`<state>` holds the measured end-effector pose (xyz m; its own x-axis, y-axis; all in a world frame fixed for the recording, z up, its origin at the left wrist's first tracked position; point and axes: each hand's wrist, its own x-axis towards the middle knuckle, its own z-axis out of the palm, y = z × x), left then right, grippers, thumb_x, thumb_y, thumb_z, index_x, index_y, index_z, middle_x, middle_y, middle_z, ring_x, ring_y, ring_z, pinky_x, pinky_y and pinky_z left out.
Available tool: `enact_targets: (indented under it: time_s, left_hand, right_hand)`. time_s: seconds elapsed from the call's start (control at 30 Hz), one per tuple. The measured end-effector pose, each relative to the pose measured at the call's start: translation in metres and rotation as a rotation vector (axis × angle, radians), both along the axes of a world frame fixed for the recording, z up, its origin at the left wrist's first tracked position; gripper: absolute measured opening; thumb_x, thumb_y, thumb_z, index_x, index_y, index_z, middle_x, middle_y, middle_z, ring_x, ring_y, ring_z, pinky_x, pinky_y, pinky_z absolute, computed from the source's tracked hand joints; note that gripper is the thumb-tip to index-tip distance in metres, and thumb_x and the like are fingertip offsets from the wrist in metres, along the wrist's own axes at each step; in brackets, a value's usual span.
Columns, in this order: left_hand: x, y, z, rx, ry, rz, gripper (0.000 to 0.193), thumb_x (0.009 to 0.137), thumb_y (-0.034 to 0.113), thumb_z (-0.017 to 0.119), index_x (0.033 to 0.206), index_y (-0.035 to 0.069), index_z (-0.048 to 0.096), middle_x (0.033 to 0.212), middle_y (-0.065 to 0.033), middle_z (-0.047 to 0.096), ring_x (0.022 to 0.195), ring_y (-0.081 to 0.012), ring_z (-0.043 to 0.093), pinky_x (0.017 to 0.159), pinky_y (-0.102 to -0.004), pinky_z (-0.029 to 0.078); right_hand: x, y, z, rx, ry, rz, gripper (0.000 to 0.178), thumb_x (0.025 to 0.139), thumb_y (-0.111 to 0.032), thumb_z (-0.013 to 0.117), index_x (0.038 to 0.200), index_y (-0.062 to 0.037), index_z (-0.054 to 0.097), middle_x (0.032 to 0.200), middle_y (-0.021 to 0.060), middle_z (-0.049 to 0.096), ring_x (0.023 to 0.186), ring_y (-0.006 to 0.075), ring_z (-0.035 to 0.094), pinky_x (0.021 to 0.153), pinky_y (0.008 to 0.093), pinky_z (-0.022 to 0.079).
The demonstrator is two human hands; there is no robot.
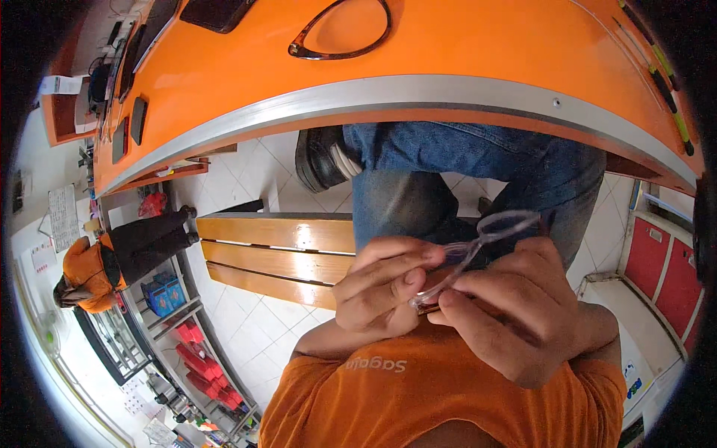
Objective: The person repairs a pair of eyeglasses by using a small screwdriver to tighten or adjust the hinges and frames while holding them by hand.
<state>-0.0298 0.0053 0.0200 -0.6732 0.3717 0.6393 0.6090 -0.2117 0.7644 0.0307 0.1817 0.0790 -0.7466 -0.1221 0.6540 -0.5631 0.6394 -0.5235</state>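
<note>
Above my lap, both hands hold a pair of eyeglasses with a clear, pale frame (469,257). My left hand (385,287) pinches one side of the frame, its fingers curled. On the other side, my right hand (515,310) is closed around the lower part near a hinge or temple, its thumb and forefinger pressed together. One rim sticks up between the hands, tilted. Fingers cover much of the rest, and I cannot make out any small part inside the grip.
On the orange table (224,71) lie a tortoiseshell glasses rim (300,51), a dark case (216,12) and black-and-yellow-green tools (663,86). Its metal edge (463,88) curves above my knees. A wooden bench (272,250) is beside me. Another person (93,276) stands far left by shelves.
</note>
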Motion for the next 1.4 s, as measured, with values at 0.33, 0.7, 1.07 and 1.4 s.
enact_targets:
  time_s: [0.33, 0.7, 1.07, 1.4]
  left_hand:
    - [0.003, -0.006, 0.003, -0.129, -0.048, 0.021, 0.023, 0.082, -0.008, 0.068, 0.103, -0.008, 0.059, 0.102, -0.0304, 0.066, 0.096, -0.0420, 0.068, 0.076, -0.0421, 0.060]
    - [0.004, -0.003, 0.005, -0.171, 0.034, 0.101, 0.021, 0.079, -0.009, 0.071, 0.095, -0.007, 0.057, 0.104, -0.0296, 0.066, 0.093, -0.0382, 0.068, 0.074, -0.0387, 0.059]
    - [0.002, 0.000, 0.002, -0.179, 0.112, 0.182, 0.020, 0.078, -0.009, 0.072, 0.093, -0.008, 0.058, 0.107, -0.0284, 0.065, 0.091, -0.0367, 0.067, 0.072, -0.0359, 0.056]
    - [0.008, 0.015, -0.018, 0.189, -0.422, 0.245, 0.013, 0.092, -0.002, 0.060, 0.099, -0.003, 0.049, 0.112, -0.0290, 0.064, 0.101, -0.0352, 0.067, 0.082, -0.0405, 0.058]
  right_hand:
    - [0.005, -0.002, -0.002, 0.049, -0.053, 0.058, 0.023, 0.078, -0.008, 0.077, 0.092, 0.0054, 0.064, 0.086, 0.0165, 0.067, 0.070, 0.0218, 0.070, 0.054, 0.0281, 0.058]
    - [0.009, -0.003, 0.004, 0.108, -0.235, 0.070, 0.024, 0.079, -0.006, 0.076, 0.093, 0.0062, 0.062, 0.084, 0.0140, 0.068, 0.069, 0.0202, 0.069, 0.052, 0.0276, 0.055]
    - [0.009, -0.010, 0.005, 0.083, -0.310, 0.003, 0.021, 0.079, -0.010, 0.077, 0.093, 0.0007, 0.065, 0.078, 0.0083, 0.065, 0.060, 0.0163, 0.064, 0.046, 0.0277, 0.047]
    - [0.007, 0.021, 0.049, 0.024, -0.400, -0.061, 0.018, 0.078, -0.011, 0.077, 0.087, -0.0022, 0.063, 0.074, 0.0104, 0.064, 0.057, 0.0229, 0.062, 0.050, 0.0315, 0.048]
